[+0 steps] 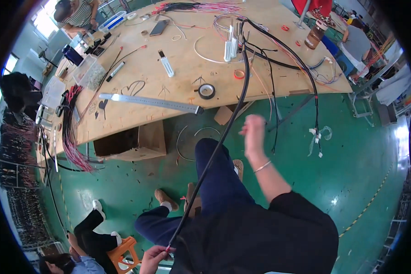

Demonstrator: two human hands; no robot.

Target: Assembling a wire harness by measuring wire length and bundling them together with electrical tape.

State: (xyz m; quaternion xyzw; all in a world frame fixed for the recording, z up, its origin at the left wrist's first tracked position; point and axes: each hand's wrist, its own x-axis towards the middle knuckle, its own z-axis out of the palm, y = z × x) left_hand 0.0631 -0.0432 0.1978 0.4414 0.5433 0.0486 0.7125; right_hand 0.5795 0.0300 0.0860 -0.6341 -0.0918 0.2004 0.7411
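Note:
A long black cable [214, 155] runs from the table down across my lap to the lower left. Its reddish near end is pinched between the thumb and fingers of my left hand [154, 260]. My right hand [254, 132] is raised just off the table's front edge, its fingers curled in. It sits to the right of the cable, apart from it, and nothing shows sticking out of it. On the tabletop, the cable passes beside an upright white holder [232, 45]. Branches of the black wire harness [316, 98] hang over the right front edge, with white connectors [316, 133] at the end.
On the wooden table [137, 98] lie a ruler [150, 103], black tape [206, 91], orange tape [239, 74], a marker [115, 71] and a phone [159, 27]. A jar [316, 34] stands far right. Below is a cardboard box [141, 141]. Another person sits at lower left; others work behind.

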